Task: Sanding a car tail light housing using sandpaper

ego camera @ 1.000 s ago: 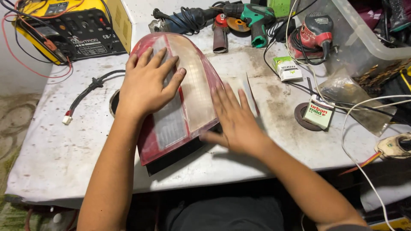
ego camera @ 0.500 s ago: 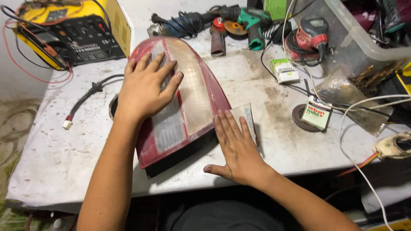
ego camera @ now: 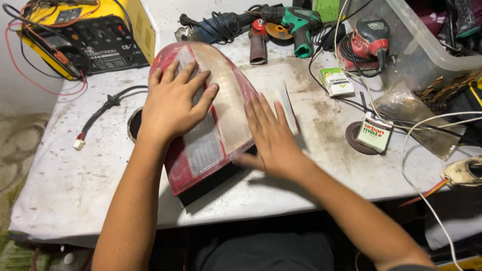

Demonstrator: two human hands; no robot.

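Note:
A red and clear car tail light (ego camera: 226,100) lies lens up on the dirty white table (ego camera: 75,180). My left hand (ego camera: 173,103) is spread over its upper left part and presses it down. Flat against the lamp's right edge is my right hand (ego camera: 273,138), fingers together and pointing away from me. Under those fingers lies a grey sheet of sandpaper (ego camera: 287,105), and only its far strip shows past the fingertips.
At the back stand a yellow battery charger (ego camera: 85,35), a blue angle grinder (ego camera: 221,25), a green drill (ego camera: 298,25), a red sander (ego camera: 369,42) and a clear plastic bin (ego camera: 427,40). Two small boxes (ego camera: 336,80) (ego camera: 375,131), a black disc (ego camera: 354,138) and cables (ego camera: 100,115) lie around.
My right hand slid toward me beside the lamp with the sheet, then back up against the lamp's right edge. The left hand stayed on the lens.

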